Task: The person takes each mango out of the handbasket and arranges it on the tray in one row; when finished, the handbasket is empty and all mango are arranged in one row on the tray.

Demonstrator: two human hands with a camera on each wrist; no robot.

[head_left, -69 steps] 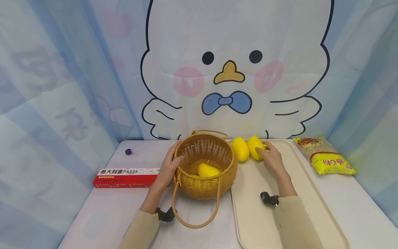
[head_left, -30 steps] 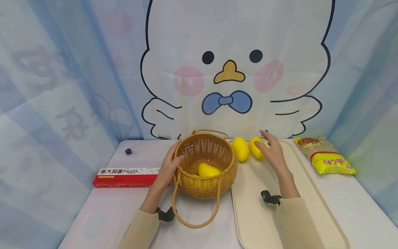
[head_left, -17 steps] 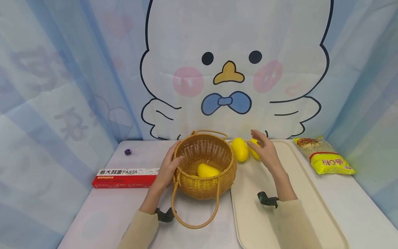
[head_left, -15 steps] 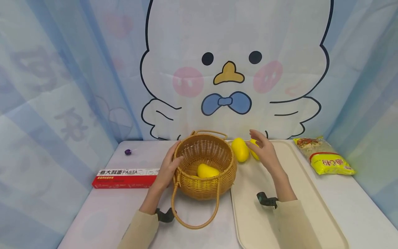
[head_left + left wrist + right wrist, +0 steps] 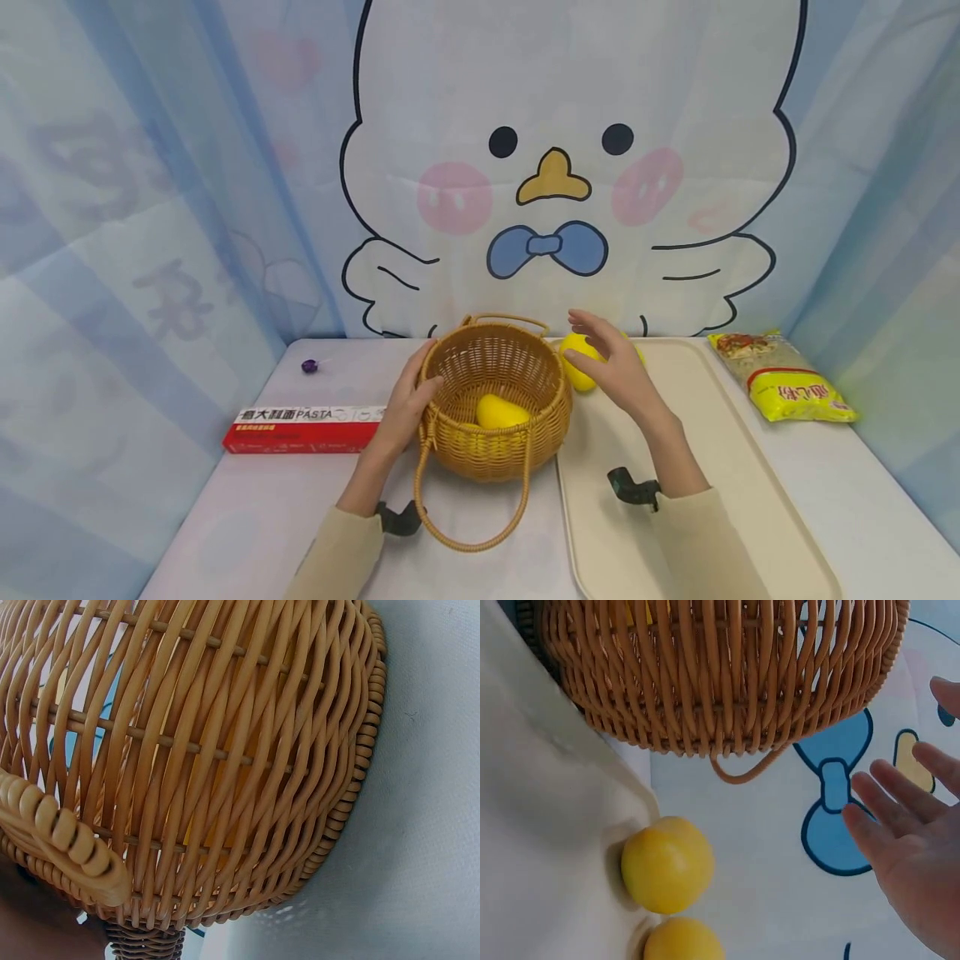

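My left hand (image 5: 405, 400) holds the round wicker basket (image 5: 480, 460) at its left side, thumb at the rim and fingers along the outer wall. A yellow mango (image 5: 501, 412) lies inside the basket. The right hand (image 5: 615, 367) hovers over the far end of the beige tray (image 5: 615, 533), its fingers spread and nothing in it. Below it on the tray sit two yellow mangoes; the nearer-to-basket mango (image 5: 667, 865) is partly covered by the hand in the head view, and the other mango (image 5: 684, 943) is almost hidden there.
A red and white pasta box (image 5: 303, 433) lies left of the basket, with a small purple-wrapped candy (image 5: 310, 366) behind it. To the tray's right is a yellow noodle bag (image 5: 787, 379). The basket's handle (image 5: 472, 547) hangs toward me. A printed curtain (image 5: 555, 292) stands behind.
The right hand has let go of the right-hand mango on the tray, lifted, and moved left over the mango beside the basket. My left hand and the basket have stayed put.
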